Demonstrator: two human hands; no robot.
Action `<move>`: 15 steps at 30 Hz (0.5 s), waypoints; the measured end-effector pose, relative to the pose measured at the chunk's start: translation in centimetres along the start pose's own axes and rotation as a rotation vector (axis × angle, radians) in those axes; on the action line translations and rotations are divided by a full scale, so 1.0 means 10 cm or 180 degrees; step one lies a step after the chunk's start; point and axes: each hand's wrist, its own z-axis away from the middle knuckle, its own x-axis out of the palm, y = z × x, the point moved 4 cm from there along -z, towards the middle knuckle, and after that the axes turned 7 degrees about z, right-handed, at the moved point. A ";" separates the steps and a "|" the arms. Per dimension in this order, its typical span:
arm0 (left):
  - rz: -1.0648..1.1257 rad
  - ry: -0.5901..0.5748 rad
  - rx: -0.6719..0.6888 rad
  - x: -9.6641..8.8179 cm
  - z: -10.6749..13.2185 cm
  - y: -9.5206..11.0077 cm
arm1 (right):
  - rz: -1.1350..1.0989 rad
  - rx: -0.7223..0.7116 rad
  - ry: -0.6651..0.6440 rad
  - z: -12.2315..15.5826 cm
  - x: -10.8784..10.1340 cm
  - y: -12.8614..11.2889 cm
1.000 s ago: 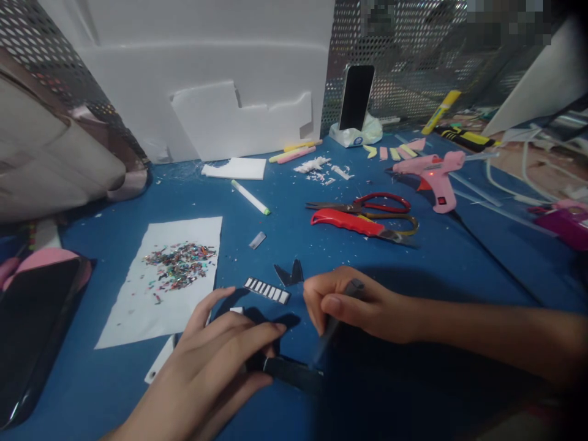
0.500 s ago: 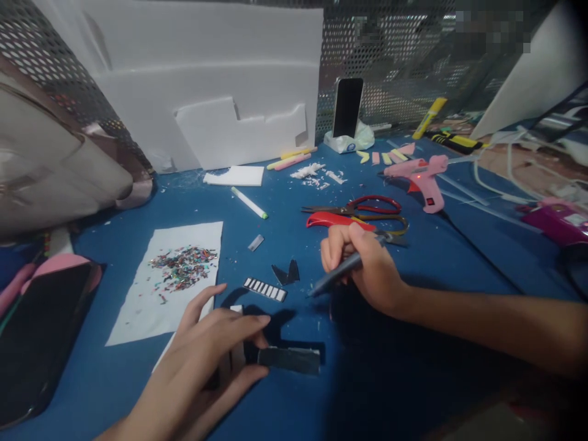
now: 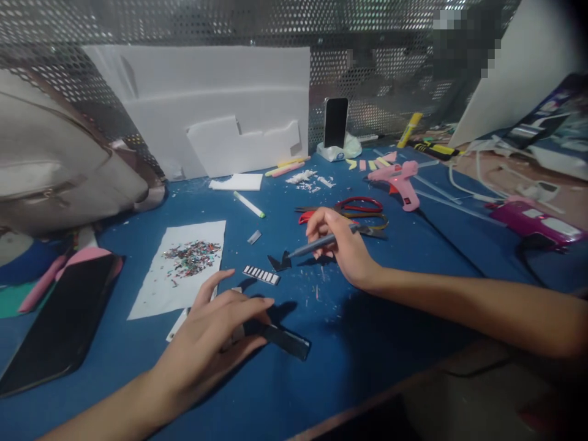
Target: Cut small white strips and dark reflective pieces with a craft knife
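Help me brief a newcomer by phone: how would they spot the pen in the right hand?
Over the blue table, find the right hand, its arm reaching the picture's right edge. It holds the dark grey pen, tip pointing toward a black V-shaped piece. Unlike the white marker with a green end lying beyond, this pen is dark.

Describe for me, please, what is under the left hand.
A dark strip juts out from under the left hand, and part of a white piece shows at the hand's outer edge. The strip's other end and whatever lies beneath the palm are covered.
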 end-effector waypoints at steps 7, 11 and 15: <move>-0.0086 0.0020 0.0018 0.01 0.00 0.02 | 0.0152 -0.0130 -0.0024 0.01 0.01 -0.03; -0.0128 0.0027 -0.0004 0.01 -0.02 0.02 | 0.0218 -0.0203 -0.0047 0.01 0.01 -0.05; -0.0149 -0.0005 -0.0004 0.01 -0.01 0.01 | 0.0264 -0.0274 -0.0064 0.01 0.02 -0.08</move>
